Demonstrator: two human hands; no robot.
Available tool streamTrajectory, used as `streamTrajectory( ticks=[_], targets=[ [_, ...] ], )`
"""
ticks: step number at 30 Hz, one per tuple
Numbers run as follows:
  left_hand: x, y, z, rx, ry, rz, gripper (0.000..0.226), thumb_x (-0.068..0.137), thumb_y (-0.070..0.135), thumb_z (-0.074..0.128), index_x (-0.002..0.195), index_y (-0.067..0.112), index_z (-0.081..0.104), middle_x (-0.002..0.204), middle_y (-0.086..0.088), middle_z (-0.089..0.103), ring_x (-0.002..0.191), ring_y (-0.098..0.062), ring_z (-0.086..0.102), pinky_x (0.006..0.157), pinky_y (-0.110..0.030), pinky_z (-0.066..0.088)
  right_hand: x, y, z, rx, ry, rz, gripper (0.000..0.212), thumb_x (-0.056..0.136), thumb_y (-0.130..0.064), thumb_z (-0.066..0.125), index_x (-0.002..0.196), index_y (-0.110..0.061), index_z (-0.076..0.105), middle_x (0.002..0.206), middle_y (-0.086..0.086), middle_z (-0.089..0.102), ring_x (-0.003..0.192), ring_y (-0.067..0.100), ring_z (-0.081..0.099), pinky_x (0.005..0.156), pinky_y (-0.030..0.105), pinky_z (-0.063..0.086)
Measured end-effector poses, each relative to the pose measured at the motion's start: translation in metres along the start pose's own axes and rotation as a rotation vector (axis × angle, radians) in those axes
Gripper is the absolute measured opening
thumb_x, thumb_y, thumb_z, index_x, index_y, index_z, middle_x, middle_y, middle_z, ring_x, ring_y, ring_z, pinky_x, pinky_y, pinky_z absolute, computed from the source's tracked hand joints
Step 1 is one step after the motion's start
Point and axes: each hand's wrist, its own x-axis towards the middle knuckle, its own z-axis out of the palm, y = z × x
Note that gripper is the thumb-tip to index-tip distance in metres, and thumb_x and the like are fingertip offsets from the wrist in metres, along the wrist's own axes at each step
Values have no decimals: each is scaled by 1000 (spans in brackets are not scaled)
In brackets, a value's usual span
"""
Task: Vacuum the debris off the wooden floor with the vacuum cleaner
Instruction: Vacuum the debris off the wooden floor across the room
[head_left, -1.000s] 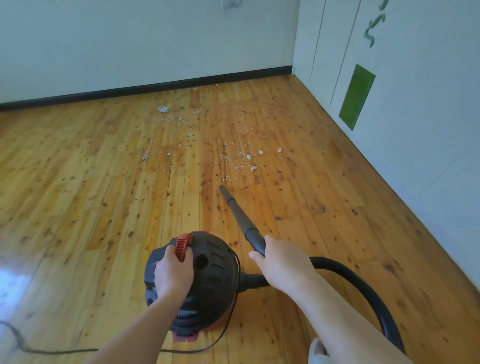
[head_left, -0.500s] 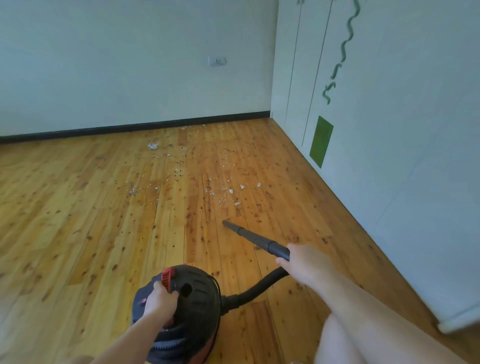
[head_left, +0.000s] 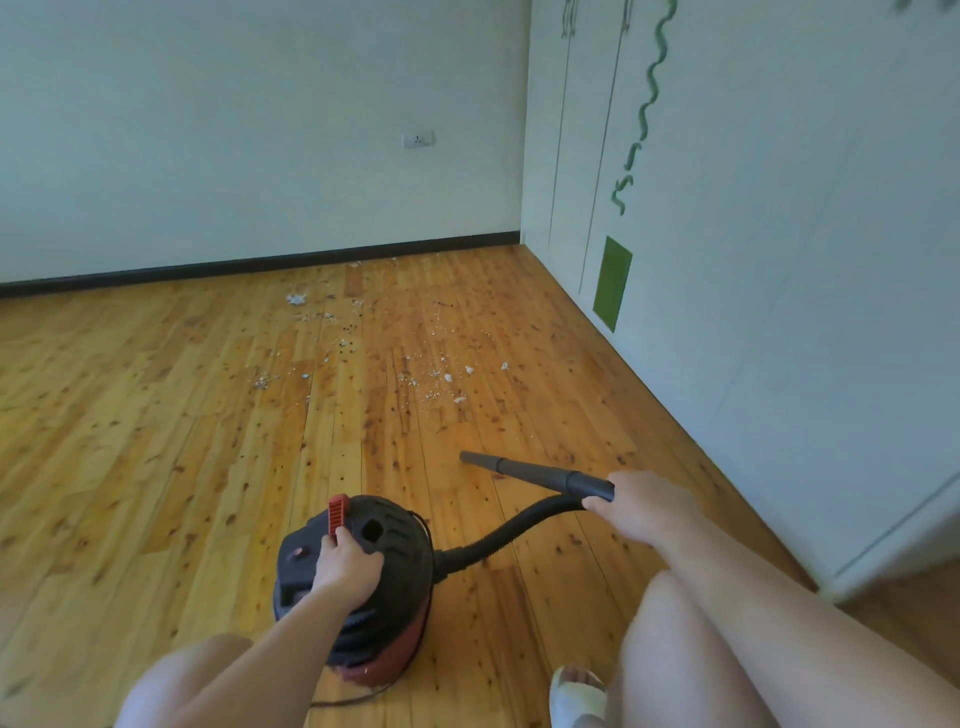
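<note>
A small black and red canister vacuum cleaner (head_left: 400, 561) stands on the wooden floor (head_left: 156, 441) just in front of me. My left hand (head_left: 345, 564) grips the handle on its top, beside a red latch (head_left: 337, 514). My right hand (head_left: 649, 506) holds the rear end of the black wand (head_left: 535, 474). The wand points left and away, its nozzle tip low over the boards. A black ribbed hose (head_left: 509, 530) runs from the wand to the canister. White and grey debris (head_left: 436, 382) lies scattered on the floor farther ahead, short of the back wall.
White wardrobe doors (head_left: 779, 312) with a green panel (head_left: 613, 283) line the right side. A white wall with a dark skirting board (head_left: 260, 262) and a socket (head_left: 418, 139) closes the back. My knees and a white slipper (head_left: 576, 693) are low in view.
The view has tilted up and pulled back from the debris. The wand has swung from pointing straight ahead to pointing left, and lies flatter. Both hands keep their hold.
</note>
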Motion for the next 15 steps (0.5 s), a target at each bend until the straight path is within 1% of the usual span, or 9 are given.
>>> streamTrajectory(
  ticks=[2, 4, 5, 6, 7, 8, 10, 12, 15],
  targets=[
    [-5, -3, -4, 14, -29, 33, 77, 99, 25, 56, 161, 5, 15, 164, -12, 19, 135, -33, 47, 107, -42, 47, -12, 7, 2, 18, 2, 49, 48, 100, -64, 45, 121, -23, 60, 100, -5, 65, 88, 16, 65, 68, 28, 50],
    [-9, -16, -6, 28, -38, 89, 79, 98, 24, 58, 162, 9, 14, 166, -8, 19, 125, -29, 55, 95, -36, 53, -20, 11, 9, 24, 7, 99, 49, 101, -64, 44, 120, -22, 61, 98, -4, 66, 86, 17, 66, 65, 27, 50],
    [-10, -25, -7, 27, -40, 108, 80, 98, 22, 58, 162, 12, 13, 168, -6, 17, 121, -26, 58, 86, -31, 54, -23, 12, 11, 20, 8, 127, 49, 101, -64, 44, 119, -22, 61, 98, -3, 66, 84, 16, 66, 65, 27, 51],
    [-11, -33, -7, 28, -43, 131, 82, 98, 19, 59, 163, 15, 10, 170, -3, 10, 120, -25, 58, 82, -28, 54, -25, 10, 12, 13, 18, 145, 49, 101, -64, 43, 119, -22, 62, 98, -3, 67, 84, 16, 66, 66, 27, 53],
    [-13, -42, -4, 44, -52, 146, 84, 98, 17, 58, 164, 17, 6, 171, 0, 2, 123, -26, 57, 85, -29, 54, -30, 9, 15, 5, 22, 164, 50, 101, -64, 43, 120, -22, 62, 99, -3, 67, 84, 17, 67, 67, 28, 54],
    [-15, -46, -3, 67, -48, 155, 85, 99, 17, 58, 164, 18, 3, 171, 3, -5, 129, -28, 55, 92, -31, 53, -30, 8, 14, -4, 31, 172, 50, 102, -64, 42, 121, -22, 62, 100, -3, 67, 85, 17, 66, 68, 29, 55],
    [-18, -48, -2, 118, -36, 178, 85, 100, 19, 57, 164, 18, 1, 170, 5, -9, 139, -29, 47, 103, -34, 48, -36, 7, 13, -26, 35, 189, 51, 102, -63, 41, 122, -21, 61, 104, -2, 67, 87, 18, 65, 63, 28, 50],
    [-21, -49, -2, 113, -47, 180, 85, 100, 20, 57, 164, 18, 0, 170, 5, -9, 143, -30, 42, 106, -35, 47, -46, 7, 19, -24, 26, 221, 51, 102, -64, 42, 123, -21, 60, 104, -2, 66, 87, 19, 64, 60, 27, 46],
    [-23, -47, -3, 109, -58, 195, 83, 101, 22, 56, 164, 17, 1, 171, 4, -9, 145, -29, 40, 107, -36, 46, -58, 13, 30, 15, 40, 289, 53, 100, -66, 42, 124, -23, 61, 101, -2, 65, 85, 19, 64, 64, 28, 52]
  ],
)
